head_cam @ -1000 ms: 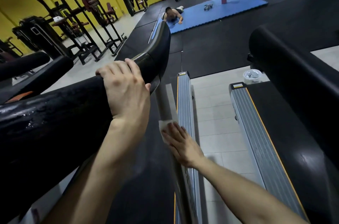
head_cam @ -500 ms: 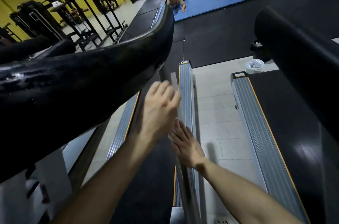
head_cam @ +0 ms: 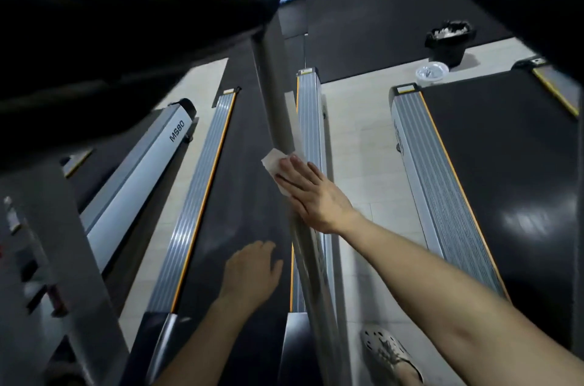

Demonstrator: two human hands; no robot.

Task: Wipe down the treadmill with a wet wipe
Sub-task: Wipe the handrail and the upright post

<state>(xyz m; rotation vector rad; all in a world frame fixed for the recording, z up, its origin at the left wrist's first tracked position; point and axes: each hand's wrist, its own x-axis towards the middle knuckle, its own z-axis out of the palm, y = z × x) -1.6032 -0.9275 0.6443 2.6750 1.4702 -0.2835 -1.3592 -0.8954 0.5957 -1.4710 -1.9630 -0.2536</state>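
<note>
White wet wipe lies flat against the grey upright post of the treadmill, on the right edge of the deck, about halfway down the post. The right hand presses it there with the arm stretched forward. The palm is against the post, and the fingers are straight and close together, covering the lower part of the wipe so that one corner sticks out past the fingertips.

The left hand hangs over the near end of the dark belt, back of the hand up. Its fingers are loosely curled downward and hold nothing. Whether they touch the belt is hard to say, since the hand is blurred.

A second ago the left hand gripped the black padded handrail. Half a second ago it was in the air just beside the right hand, and it now sits lower and nearer the person. The right hand has kept to the post, and the wipe, hidden under it half a second ago, shows again. The view has tipped downward, so a pale shoe on the tiled floor by the treadmill's right edge has come into sight. A black bin also shows beyond the neighbouring treadmill, behind the round tub at that machine's far corner.
</note>
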